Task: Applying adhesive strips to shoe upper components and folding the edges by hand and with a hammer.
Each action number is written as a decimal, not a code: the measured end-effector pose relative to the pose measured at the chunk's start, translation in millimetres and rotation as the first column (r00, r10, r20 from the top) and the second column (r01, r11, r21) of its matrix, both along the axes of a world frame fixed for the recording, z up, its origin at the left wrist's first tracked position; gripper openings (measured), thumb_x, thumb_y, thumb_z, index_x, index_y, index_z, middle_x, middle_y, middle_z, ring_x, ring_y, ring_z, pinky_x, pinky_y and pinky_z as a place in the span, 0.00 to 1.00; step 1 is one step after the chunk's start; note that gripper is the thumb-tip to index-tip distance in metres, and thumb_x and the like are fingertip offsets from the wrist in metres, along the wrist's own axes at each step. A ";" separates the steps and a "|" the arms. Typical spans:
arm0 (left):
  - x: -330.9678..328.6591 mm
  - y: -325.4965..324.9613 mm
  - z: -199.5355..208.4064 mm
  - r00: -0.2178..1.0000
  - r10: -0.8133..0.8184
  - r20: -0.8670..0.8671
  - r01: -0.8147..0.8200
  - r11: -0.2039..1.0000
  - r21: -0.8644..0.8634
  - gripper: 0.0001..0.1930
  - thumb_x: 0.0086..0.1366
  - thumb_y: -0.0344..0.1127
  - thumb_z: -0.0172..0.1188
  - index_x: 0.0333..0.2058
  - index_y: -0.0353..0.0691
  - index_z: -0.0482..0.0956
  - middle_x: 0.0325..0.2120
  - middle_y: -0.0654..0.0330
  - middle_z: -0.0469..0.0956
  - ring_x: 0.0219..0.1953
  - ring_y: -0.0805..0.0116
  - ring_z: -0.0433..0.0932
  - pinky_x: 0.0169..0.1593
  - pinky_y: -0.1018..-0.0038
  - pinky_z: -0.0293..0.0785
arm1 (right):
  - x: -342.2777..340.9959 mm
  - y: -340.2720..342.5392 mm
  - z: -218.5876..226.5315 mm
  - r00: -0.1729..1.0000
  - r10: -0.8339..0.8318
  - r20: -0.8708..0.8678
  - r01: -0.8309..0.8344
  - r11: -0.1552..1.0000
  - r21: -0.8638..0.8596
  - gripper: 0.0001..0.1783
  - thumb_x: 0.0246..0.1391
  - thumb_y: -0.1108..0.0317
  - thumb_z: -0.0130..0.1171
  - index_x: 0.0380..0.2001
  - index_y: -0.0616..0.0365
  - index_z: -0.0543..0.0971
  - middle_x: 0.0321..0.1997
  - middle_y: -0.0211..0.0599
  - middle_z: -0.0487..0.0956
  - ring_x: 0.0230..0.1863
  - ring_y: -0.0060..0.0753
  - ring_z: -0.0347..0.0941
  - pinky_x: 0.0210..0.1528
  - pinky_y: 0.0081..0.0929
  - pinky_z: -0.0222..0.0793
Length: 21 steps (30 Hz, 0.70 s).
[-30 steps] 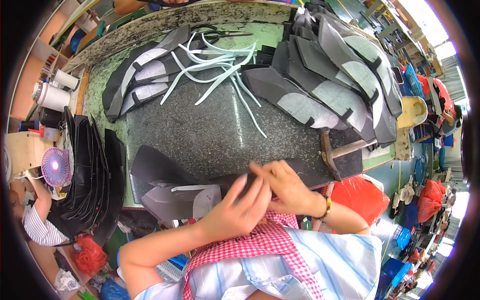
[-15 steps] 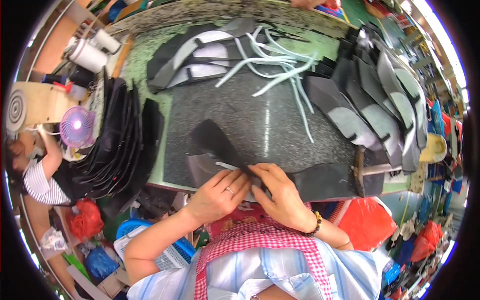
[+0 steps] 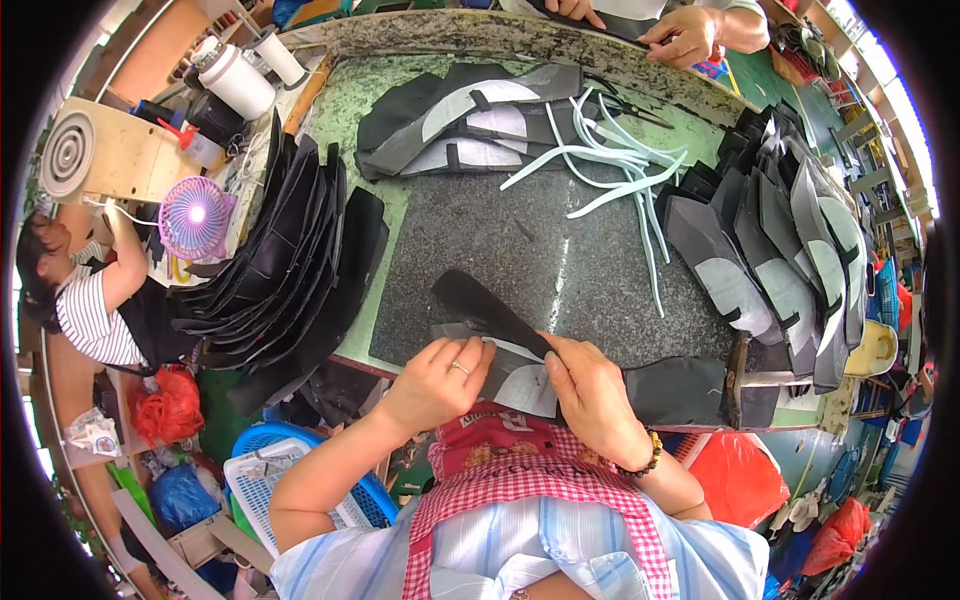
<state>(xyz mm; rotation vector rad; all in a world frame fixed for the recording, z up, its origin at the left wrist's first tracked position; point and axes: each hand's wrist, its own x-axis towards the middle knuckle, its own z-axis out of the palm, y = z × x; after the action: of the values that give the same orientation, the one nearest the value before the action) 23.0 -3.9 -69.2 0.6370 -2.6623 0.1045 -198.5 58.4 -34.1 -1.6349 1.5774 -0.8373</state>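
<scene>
At the near edge of the table, a black shoe-upper piece (image 3: 490, 308) is held folded, with a pale grey patch (image 3: 527, 390) showing on its inner side. My left hand (image 3: 440, 382) pinches its left part, fingers curled over it. On its right part my right hand (image 3: 600, 400) is closed, with the thumb lying along the fold. A thin whitish strip edge shows between the hands. To the right of my right hand lies another flat black piece (image 3: 675, 392). Beside that piece rests a hammer (image 3: 738, 380) with its handle pointing right.
Pale strips (image 3: 610, 160) and scissors (image 3: 635, 110) lie at the back of the dark stone slab (image 3: 480, 225). Grey-and-black pieces (image 3: 470, 120) sit behind; stacks flank the slab, left (image 3: 290, 270) and right (image 3: 780, 240). A small purple fan (image 3: 197, 216) stands left. Other people's hands (image 3: 685, 35) work across the table.
My hands have moved apart a little, uncovering the pale patch on the held piece. The view has shifted, and another person's hands now show more fully at the far edge.
</scene>
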 end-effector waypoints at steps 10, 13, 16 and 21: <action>-5.4 -7.5 0.2 0.971 -0.070 0.230 0.096 0.990 -0.102 0.18 0.48 0.30 0.60 0.40 0.28 0.82 0.36 0.54 0.78 0.28 0.72 0.74 0.34 0.77 0.73 | 0.9 0.1 -3.5 1.000 -0.014 -0.011 0.013 0.998 -0.066 0.15 0.64 0.73 0.49 0.51 0.65 0.76 0.40 0.53 0.80 0.43 0.57 0.75 0.46 0.42 0.70; -2.4 -11.8 0.7 0.977 -0.108 0.182 0.135 0.981 -0.138 0.18 0.48 0.29 0.60 0.40 0.28 0.82 0.36 0.54 0.78 0.27 0.73 0.74 0.31 0.78 0.72 | 0.2 1.0 -1.6 1.000 -0.002 -0.020 0.002 0.999 -0.035 0.15 0.64 0.72 0.49 0.51 0.65 0.76 0.43 0.53 0.80 0.44 0.57 0.74 0.48 0.44 0.70; -2.4 -14.4 -1.1 0.981 -0.152 0.124 0.175 0.964 -0.199 0.16 0.50 0.30 0.59 0.37 0.26 0.82 0.33 0.54 0.77 0.23 0.74 0.72 0.29 0.80 0.70 | 0.9 1.2 0.4 1.000 0.004 -0.018 -0.004 1.000 0.006 0.16 0.64 0.70 0.49 0.51 0.65 0.76 0.46 0.53 0.80 0.46 0.58 0.74 0.50 0.45 0.70; -6.7 -11.8 -1.0 0.975 -0.115 0.189 0.148 0.974 -0.172 0.15 0.51 0.30 0.58 0.36 0.25 0.82 0.34 0.52 0.77 0.26 0.71 0.72 0.32 0.78 0.71 | 1.3 -0.7 4.7 1.000 0.010 -0.016 -0.010 1.000 0.019 0.16 0.65 0.70 0.50 0.53 0.65 0.75 0.45 0.54 0.80 0.45 0.57 0.74 0.49 0.45 0.70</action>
<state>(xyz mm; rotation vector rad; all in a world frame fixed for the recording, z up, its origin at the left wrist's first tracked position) 16.3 -15.7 -70.2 0.4056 -2.8132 0.3832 -197.2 57.8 -29.4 -1.6383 1.5822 -0.8032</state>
